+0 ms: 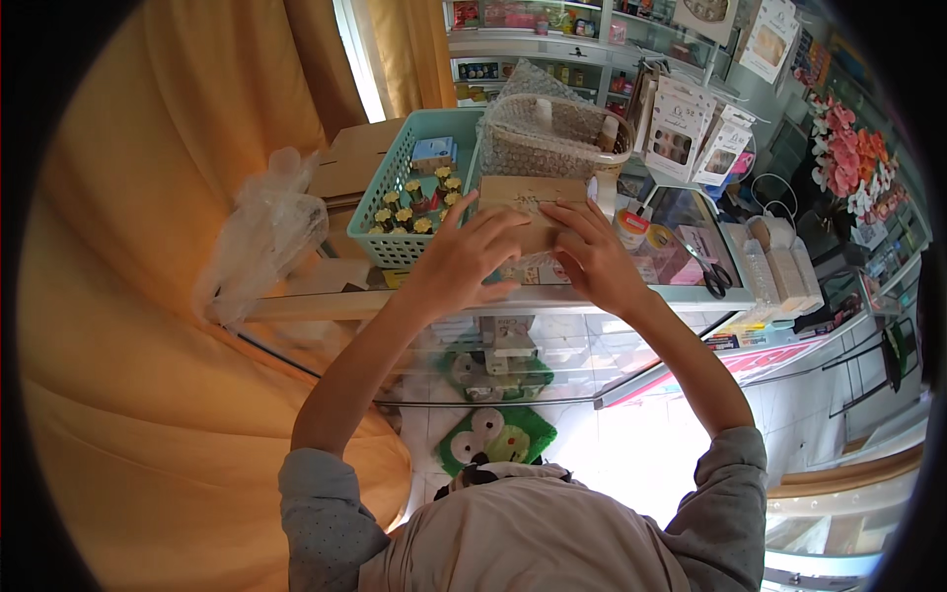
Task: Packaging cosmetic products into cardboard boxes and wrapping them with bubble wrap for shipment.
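Observation:
A small brown cardboard box lies at the counter's near side, its top face marked with a patch of specks or scratches. On its left, the fingers of my left hand lie against the box, and the thumb stands apart below. My right hand grips the right part, with fingertips on top and the thumb near the lower edge. My fingers partly hide the box's front. Bubble wrap shows just beneath it. Beside my left hand stands a mint-green plastic basket holding several small bottles with gold flower-shaped caps.
Behind the box is a bubble-wrapped basket. Tape rolls and scissors lie right on the glass display counter. A rack of boxed press-on nails rises beyond. Crumpled clear plastic and an orange curtain border the left.

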`<state>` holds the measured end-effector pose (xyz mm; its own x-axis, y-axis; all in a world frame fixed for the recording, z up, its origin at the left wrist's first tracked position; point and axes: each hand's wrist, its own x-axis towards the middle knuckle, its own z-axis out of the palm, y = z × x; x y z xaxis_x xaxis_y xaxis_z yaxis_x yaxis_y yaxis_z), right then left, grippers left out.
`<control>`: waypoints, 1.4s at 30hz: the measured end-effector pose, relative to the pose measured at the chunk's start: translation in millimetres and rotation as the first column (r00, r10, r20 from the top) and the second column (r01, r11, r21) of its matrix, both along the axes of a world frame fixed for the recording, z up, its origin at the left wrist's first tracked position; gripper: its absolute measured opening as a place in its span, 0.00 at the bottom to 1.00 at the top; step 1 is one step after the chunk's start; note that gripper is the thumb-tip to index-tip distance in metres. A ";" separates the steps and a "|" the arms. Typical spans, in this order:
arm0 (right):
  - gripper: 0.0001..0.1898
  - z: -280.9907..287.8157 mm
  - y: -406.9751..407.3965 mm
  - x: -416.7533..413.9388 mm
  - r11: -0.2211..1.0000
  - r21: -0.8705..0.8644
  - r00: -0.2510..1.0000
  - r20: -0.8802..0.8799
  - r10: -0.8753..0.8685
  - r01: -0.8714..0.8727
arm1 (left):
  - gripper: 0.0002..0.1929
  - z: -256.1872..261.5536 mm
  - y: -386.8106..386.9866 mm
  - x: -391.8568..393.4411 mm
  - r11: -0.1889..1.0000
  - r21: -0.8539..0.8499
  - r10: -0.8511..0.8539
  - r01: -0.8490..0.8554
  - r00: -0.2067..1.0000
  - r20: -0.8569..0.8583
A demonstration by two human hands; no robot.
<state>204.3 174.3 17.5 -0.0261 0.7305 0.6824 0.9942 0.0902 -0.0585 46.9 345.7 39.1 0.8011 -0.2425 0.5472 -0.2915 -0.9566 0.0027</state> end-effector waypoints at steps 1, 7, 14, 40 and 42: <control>0.09 0.4 0.5 -0.7 1.000 0.002 1.000 0.002 0.002 -0.002 | 0.15 -3.0 1.3 0.3 0.997 0.067 0.034 -0.036 0.999 0.027; 0.09 2.6 -4.6 -3.2 1.000 -0.017 1.000 -0.016 0.006 -0.007 | 0.08 -10.2 2.5 6.0 0.987 0.133 0.076 -0.092 0.990 0.121; 0.09 15.1 -24.0 -13.0 0.996 -0.044 0.993 -0.088 0.076 -0.080 | 0.07 9.8 -11.4 -8.7 0.994 0.099 0.033 -0.037 0.999 0.042; 0.03 69.9 16.7 42.9 0.842 -0.450 0.788 -0.613 -0.049 -0.298 | 0.10 66.4 52.8 57.6 0.903 -0.417 -0.158 -0.107 0.819 -0.552; 0.04 69.1 22.1 50.0 0.830 -0.488 0.801 -0.593 -0.086 -0.272 | 0.10 67.5 56.6 64.4 0.893 -0.432 -0.165 -0.125 0.802 -0.575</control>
<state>254.3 196.4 86.6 0.1450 0.9847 0.0968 0.7405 -0.0431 -0.6707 111.3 402.2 106.6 0.9924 -0.1203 0.0250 -0.1123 -0.8053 0.5822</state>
